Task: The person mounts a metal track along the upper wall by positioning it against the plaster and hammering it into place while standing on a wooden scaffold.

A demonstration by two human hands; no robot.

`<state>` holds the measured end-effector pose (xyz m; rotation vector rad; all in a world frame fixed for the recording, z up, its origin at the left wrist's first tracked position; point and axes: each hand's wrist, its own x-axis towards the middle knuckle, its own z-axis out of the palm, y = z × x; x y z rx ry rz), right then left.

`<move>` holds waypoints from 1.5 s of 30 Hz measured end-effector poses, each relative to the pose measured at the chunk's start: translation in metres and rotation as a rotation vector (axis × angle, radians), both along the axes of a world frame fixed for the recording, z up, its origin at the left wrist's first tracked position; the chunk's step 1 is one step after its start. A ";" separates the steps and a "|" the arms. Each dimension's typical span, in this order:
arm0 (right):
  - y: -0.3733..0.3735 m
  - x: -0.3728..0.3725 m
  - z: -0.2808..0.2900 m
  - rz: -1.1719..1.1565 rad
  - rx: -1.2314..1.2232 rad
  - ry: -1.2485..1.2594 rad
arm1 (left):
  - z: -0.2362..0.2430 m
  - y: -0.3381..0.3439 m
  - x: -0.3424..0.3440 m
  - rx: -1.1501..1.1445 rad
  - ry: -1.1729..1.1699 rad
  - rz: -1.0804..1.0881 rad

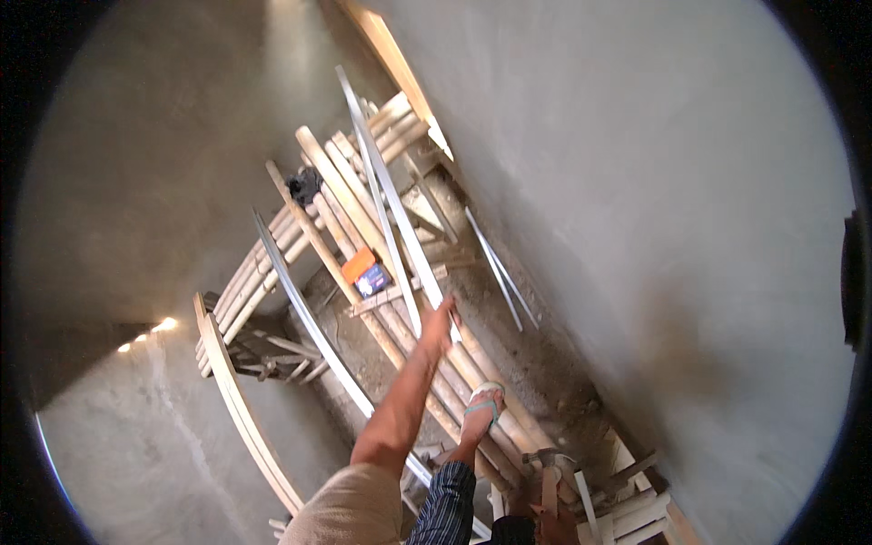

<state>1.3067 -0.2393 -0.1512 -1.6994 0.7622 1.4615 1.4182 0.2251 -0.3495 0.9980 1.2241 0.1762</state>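
My left arm reaches forward, and my left hand [440,327] is closed round a long silver metal channel [400,204]. The channel slopes away over a platform of bamboo poles [391,327]. A second thin metal strip [389,232] lies close beside it. Low in the view, my right hand [552,527] is wrapped round the wooden handle of a hammer [549,458], whose head points away from me. My foot in a flip-flop [483,405] stands on the poles between my hands.
An orange and blue box [365,274] and a black plastic bag [305,186] rest on the platform. Another metal channel [313,322] and wooden beams [241,409] slant at the left. Thin strips [500,272] lie below, along the grey wall [654,200]. Wood pieces [636,518] lie lower right.
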 end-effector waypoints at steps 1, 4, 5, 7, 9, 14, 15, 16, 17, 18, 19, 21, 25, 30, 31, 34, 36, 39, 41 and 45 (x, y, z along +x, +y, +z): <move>0.008 0.014 0.019 0.073 -0.004 -0.027 | 0.006 -0.020 -0.018 0.096 -0.042 -0.024; -0.002 0.029 0.051 0.170 -0.029 -0.111 | 0.079 -0.112 -0.030 -0.047 -0.279 -0.016; -0.014 0.027 0.049 0.218 -0.011 -0.137 | 0.094 -0.127 -0.036 -0.189 -0.433 0.077; -0.048 0.009 0.055 0.198 0.011 -0.202 | 0.158 -0.143 -0.018 -0.360 -0.587 0.245; -0.072 0.000 0.057 0.232 0.031 -0.245 | 0.202 -0.129 -0.005 -0.255 -0.688 0.196; -0.125 -0.022 0.072 0.083 0.143 -0.454 | 0.298 -0.117 0.040 -0.345 -0.684 0.243; -0.135 -0.022 0.076 0.061 0.127 -0.411 | 0.314 -0.127 0.046 -0.440 -0.711 0.250; -0.145 -0.022 0.081 0.034 0.118 -0.367 | 0.337 -0.145 0.052 -0.430 -0.681 0.272; -0.149 -0.019 0.094 0.024 0.111 -0.362 | 0.360 -0.165 0.055 -0.477 -0.738 0.318; -0.153 -0.018 0.107 0.004 0.117 -0.379 | 0.377 -0.185 0.057 -0.509 -0.778 0.362; -0.156 -0.018 0.121 -0.023 0.124 -0.410 | 0.392 -0.203 0.059 -0.546 -0.821 0.400; -0.161 -0.019 0.149 -0.094 0.137 -0.469 | 0.413 -0.237 0.060 -0.584 -0.918 0.328; -0.164 -0.028 0.200 -0.298 0.173 -0.605 | 0.502 -0.291 0.069 -0.672 -1.013 0.199; -0.135 -0.033 0.291 -0.509 0.169 -0.954 | 0.605 -0.327 0.065 -0.760 -1.085 -0.095; -0.112 -0.038 0.327 -0.523 0.143 -1.025 | 0.618 -0.320 0.055 -0.772 -1.075 -0.141; -0.075 -0.034 0.395 -0.627 0.192 -1.122 | 0.647 -0.328 0.040 -0.814 -1.002 -0.289; -0.068 -0.015 0.435 -0.817 0.447 -1.009 | 0.673 -0.340 0.032 -0.881 -1.001 -0.450; -0.052 0.009 0.488 -1.013 0.726 -1.168 | 0.680 -0.350 0.015 -1.052 -0.983 -0.629; -0.045 0.032 0.487 -1.220 1.047 -1.206 | 0.677 -0.356 0.004 -1.033 -0.891 -0.688; -0.070 0.029 0.483 -1.200 1.339 -1.241 | 0.676 -0.366 -0.013 -1.126 -0.788 -0.787</move>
